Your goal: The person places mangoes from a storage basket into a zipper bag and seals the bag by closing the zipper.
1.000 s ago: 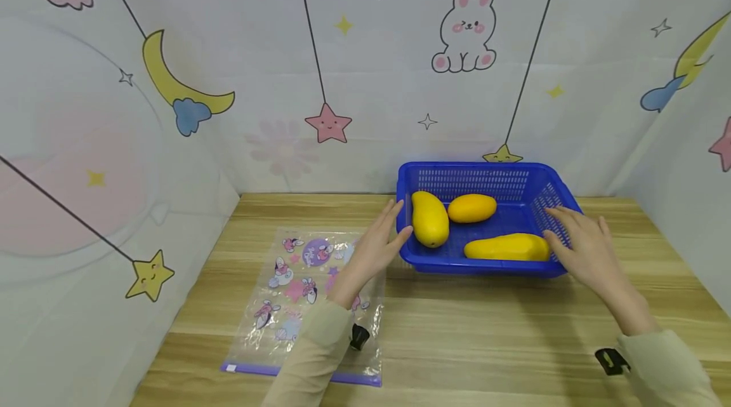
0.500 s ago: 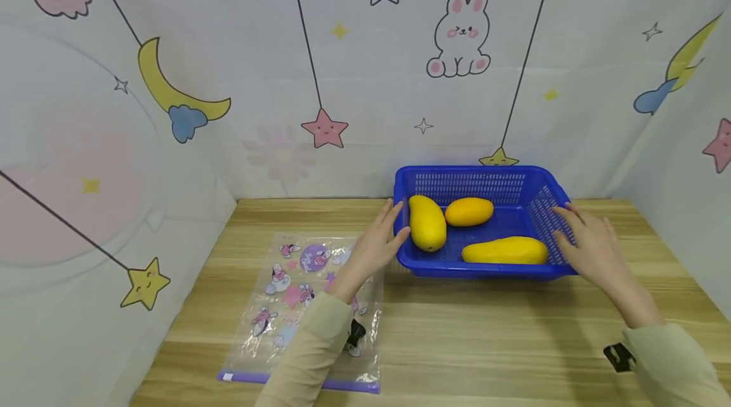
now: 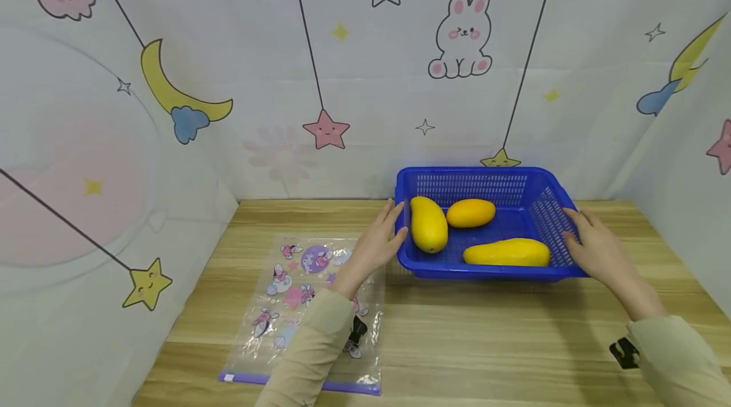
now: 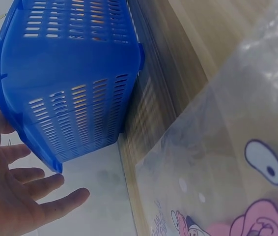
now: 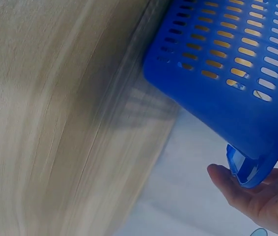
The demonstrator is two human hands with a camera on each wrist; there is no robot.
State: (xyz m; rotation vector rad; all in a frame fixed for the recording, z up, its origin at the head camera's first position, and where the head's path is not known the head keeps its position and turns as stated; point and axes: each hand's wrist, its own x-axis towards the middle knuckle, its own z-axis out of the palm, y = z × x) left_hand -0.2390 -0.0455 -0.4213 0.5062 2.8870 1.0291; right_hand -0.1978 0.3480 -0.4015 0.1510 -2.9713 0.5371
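Observation:
A blue plastic basket [image 3: 476, 272] with slotted walls stands on the table. Inside lie a mango-shaped yellow fruit [image 3: 429, 226] at left, a smaller oval one [image 3: 471, 213] behind, and a long yellow fruit [image 3: 507, 253] along the front. My left hand [image 3: 374, 248] is at the basket's left rim, thumb apart from the fingers; the left wrist view shows these fingers [image 4: 63, 206] stretched loosely below the rim. At the right rim, my right hand [image 3: 602, 251] has its fingers loosely spread, and a fingertip shows below the rim in the right wrist view.
A clear zip bag [image 3: 274, 331] printed with cartoon figures and edged by a purple slider lies flat on the wooden table [image 3: 485, 343], partly under the left forearm. White printed cloth [image 3: 377, 64] hangs behind the basket and along both sides.
My right hand has shifted right, from over the basket's inside to its right rim. The left hand stays at the left rim. The basket and fruits keep their places; the head view shifts slightly.

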